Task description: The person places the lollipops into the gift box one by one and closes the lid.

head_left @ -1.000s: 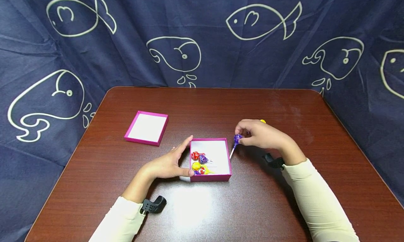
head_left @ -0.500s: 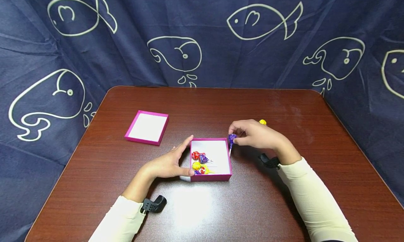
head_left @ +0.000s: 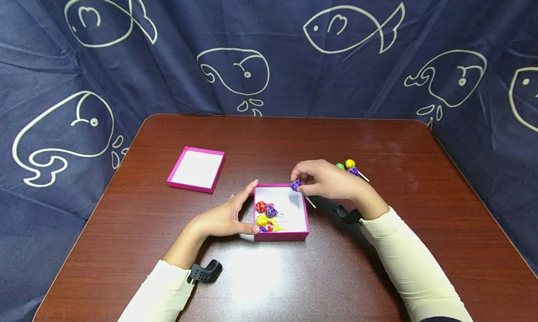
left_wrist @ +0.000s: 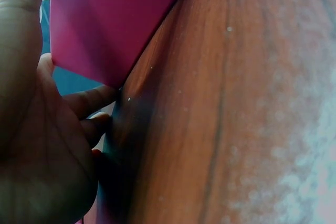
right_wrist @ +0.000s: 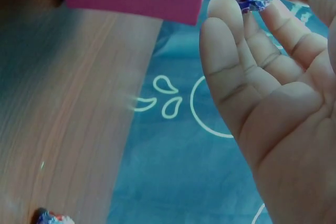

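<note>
In the head view, a pink box point(head_left: 280, 236) with a white inside sits mid-table. Along its left side lie several wrapped lollipops, among them a red one point(head_left: 260, 206), a purple one point(head_left: 271, 212) and a yellow one point(head_left: 262, 220). My left hand point(head_left: 222, 218) spreads its fingers and thumb against the left side, thumb at the near corner. The left wrist view shows fingers by the pink wall point(left_wrist: 115, 19). Between right thumb and fingertips, my right hand point(head_left: 329, 179) pinches a purple lollipop point(head_left: 296, 185) over the box's far right corner, its white stick pointing right, past the rim.
A pink lid point(head_left: 197, 169), white inside, lies at the left of the brown table point(head_left: 269, 140). Behind my right hand lie more lollipops: yellow point(head_left: 350, 164), green point(head_left: 340, 166) and purple point(head_left: 353, 171). A dark blue cloth point(head_left: 277, 28) with fish and whale drawings hangs behind.
My right hand has moved left with the purple lollipop, from beside the box to above its far right corner, uncovering the lollipops behind. The left hand and box have stayed put.
</note>
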The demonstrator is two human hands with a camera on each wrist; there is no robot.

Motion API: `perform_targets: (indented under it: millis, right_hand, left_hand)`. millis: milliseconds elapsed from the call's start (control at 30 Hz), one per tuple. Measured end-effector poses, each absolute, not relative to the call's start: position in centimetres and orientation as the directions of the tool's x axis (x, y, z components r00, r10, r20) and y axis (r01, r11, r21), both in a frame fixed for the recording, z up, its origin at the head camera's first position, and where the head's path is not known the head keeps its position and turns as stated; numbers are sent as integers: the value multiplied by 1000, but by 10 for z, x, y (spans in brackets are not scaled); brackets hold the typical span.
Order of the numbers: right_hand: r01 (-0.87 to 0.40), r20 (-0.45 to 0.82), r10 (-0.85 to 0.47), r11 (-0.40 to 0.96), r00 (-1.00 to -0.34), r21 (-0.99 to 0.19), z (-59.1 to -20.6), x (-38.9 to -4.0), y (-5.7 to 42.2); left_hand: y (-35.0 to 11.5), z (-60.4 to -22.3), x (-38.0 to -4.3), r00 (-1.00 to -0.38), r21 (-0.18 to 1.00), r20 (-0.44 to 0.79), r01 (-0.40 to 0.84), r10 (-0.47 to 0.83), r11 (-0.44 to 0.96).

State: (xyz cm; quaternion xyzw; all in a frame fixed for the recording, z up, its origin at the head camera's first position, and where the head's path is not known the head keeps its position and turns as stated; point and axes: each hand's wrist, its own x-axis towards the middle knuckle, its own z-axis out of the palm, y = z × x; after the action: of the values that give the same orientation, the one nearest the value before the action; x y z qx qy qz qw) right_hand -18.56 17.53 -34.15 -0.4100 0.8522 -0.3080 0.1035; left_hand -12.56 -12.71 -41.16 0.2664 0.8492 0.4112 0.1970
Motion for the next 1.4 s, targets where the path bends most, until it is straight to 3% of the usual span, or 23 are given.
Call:
perform_targets:
  millis: [767,1400]
  right_hand:
    - [-773,103,-890,322,-444,-547,-328,-187,133]
    - [-827,27,-908,369,-418,-424,-346,-178,116]
  left_hand:
    - [-128,-412,-126,-777,790,-111,310,620,529]
    - [-128,-414,-128,-774,796,-87,325,628,511]
